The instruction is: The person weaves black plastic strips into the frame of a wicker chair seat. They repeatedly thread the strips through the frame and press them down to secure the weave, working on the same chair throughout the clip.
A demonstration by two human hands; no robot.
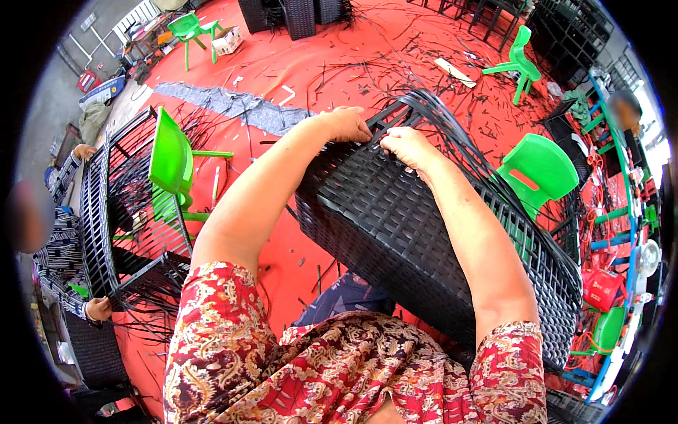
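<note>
A black woven wicker furniture piece (395,219) lies tilted in front of me, its dense weave facing up. At its far end my left hand (346,125) is closed, with the fingertips pressed on a black flat strip at the edge. Just to the right, my right hand (411,146) is pinched closed on the weave's strips. The exact strip ends are partly hidden by my fingers. Long loose black strips (452,116) fan out beyond my hands and along the piece's right side, where the weave is more open.
Green plastic chairs (169,152) stand to the left, with another green chair (540,169) close on the right. At left, a co-worker's hand (97,308) holds a black frame (99,212). Strip scraps litter the red floor covering (339,60). A blue rack (628,191) stands far right.
</note>
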